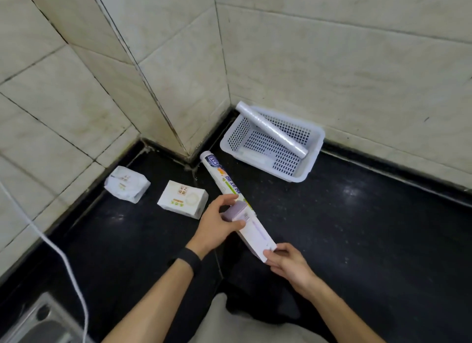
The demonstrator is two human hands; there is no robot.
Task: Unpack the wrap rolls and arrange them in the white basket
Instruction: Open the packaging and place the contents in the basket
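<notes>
A white perforated basket (313, 161) stands in the corner of the black counter. One clear wrap roll (270, 129) leans across it, its far end over the rim. A second, printed wrap roll (224, 179) sticks halfway out of a long white box (258, 236). My left hand (217, 225) grips the box at its open end, where the roll comes out. My right hand (287, 263) pinches the box's near end.
Two small white packets (127, 180) (182, 199) lie on the counter to the left. A white cable (61, 255) runs down the left side. A steel sink corner (38, 322) shows at bottom left. Tiled walls close the back and left.
</notes>
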